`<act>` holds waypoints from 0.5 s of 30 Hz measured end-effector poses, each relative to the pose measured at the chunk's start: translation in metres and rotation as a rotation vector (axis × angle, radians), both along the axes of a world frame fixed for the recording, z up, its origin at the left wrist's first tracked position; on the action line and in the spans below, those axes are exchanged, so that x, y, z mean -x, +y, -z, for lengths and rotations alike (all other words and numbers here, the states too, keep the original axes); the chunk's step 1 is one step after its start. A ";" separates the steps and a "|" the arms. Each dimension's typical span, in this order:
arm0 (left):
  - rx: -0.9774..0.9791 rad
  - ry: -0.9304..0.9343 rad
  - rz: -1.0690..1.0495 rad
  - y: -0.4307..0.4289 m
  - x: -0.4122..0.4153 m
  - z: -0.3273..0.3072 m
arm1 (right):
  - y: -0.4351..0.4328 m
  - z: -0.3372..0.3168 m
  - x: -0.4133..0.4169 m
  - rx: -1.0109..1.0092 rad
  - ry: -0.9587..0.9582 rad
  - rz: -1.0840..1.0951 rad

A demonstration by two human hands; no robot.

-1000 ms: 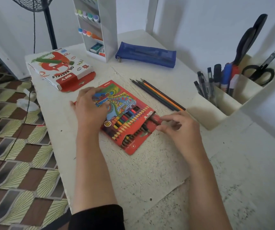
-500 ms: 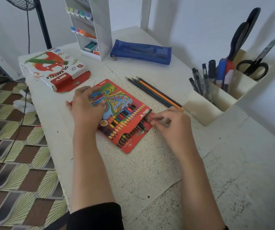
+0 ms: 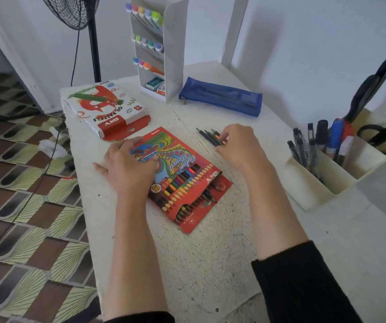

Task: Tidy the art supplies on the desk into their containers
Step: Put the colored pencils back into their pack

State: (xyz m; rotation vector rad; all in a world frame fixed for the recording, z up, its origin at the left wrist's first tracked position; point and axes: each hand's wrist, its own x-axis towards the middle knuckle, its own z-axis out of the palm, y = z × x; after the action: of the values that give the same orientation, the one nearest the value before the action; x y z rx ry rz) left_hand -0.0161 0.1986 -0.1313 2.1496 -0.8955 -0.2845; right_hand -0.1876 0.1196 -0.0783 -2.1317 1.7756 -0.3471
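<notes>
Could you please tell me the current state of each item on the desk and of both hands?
left hand, resting on colour pencil box.
right hand, fingers curled on loose pencils.
colour pencil box, flat, end flap open, pencils showing.
loose pencils, lying side by side.
oil pastels box, flat, red flap sticking out.
blue pencil case, lying flat, apparently zipped.
</notes>
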 end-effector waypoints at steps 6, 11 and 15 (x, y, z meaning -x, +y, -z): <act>0.005 0.007 -0.001 0.000 0.000 0.002 | -0.004 0.014 -0.008 0.003 0.220 -0.007; 0.011 0.012 0.003 -0.001 0.000 0.003 | 0.013 0.007 0.002 0.128 0.147 -0.003; 0.013 0.014 -0.003 -0.002 0.000 0.004 | 0.039 -0.007 0.022 0.224 -0.276 -0.060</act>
State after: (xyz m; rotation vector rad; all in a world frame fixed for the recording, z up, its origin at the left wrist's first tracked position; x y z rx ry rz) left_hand -0.0161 0.1968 -0.1353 2.1343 -0.8842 -0.2913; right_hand -0.2097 0.1581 -0.0713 -2.1526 1.5752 -0.8160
